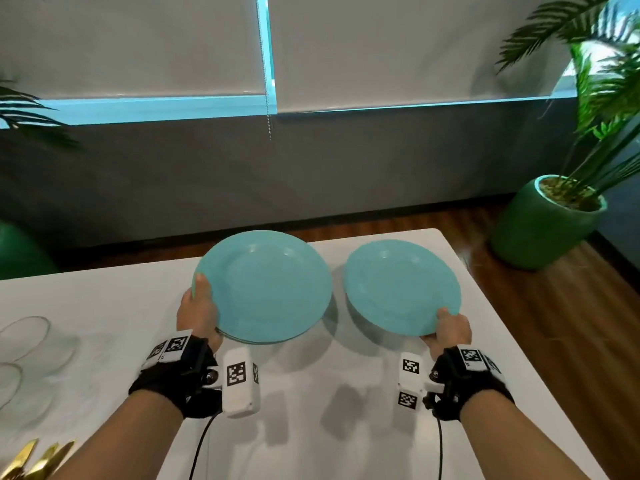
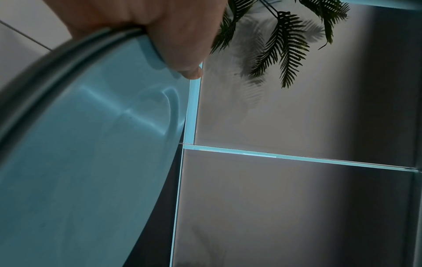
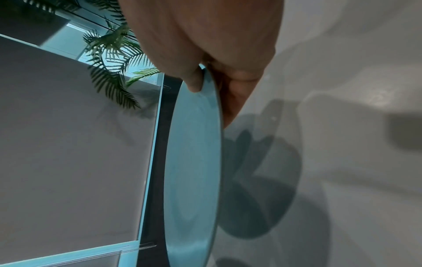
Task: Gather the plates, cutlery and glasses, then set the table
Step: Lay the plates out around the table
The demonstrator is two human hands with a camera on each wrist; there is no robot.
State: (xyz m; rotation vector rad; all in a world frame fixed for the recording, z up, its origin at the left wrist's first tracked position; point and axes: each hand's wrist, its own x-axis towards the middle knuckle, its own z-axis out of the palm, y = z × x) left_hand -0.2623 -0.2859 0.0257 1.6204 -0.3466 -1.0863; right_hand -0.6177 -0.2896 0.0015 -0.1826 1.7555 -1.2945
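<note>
Hands: left hand [image 1: 199, 311] grips stacked plates [image 1: 263, 287], right hand [image 1: 452, 329] a single plate [image 1: 401, 287]; rim-only holds above bench [image 1: 104, 306] risk slippage.

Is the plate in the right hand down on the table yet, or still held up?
Held up. The right hand grips the single plate by its near rim, thumb on top, and its shadow falls on the white table apart from it.
</note>
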